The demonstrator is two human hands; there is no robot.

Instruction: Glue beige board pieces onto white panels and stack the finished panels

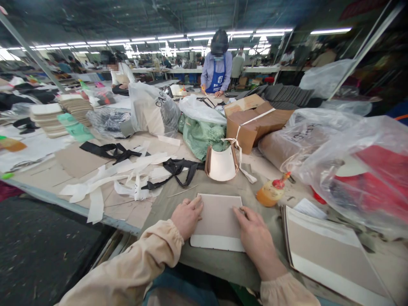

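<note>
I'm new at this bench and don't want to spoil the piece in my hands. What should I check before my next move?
1. Panel lying flat on the grey-green cloth: ok.
2. Left hand at the panel's left edge, right hand at its right: ok.
3. Bottle of orange liquid clear of the panel: ok.
4. White strips sorted: not ok, they lie in a tangle.
5. Underside of the panel clean: cannot tell, it is hidden.
</note>
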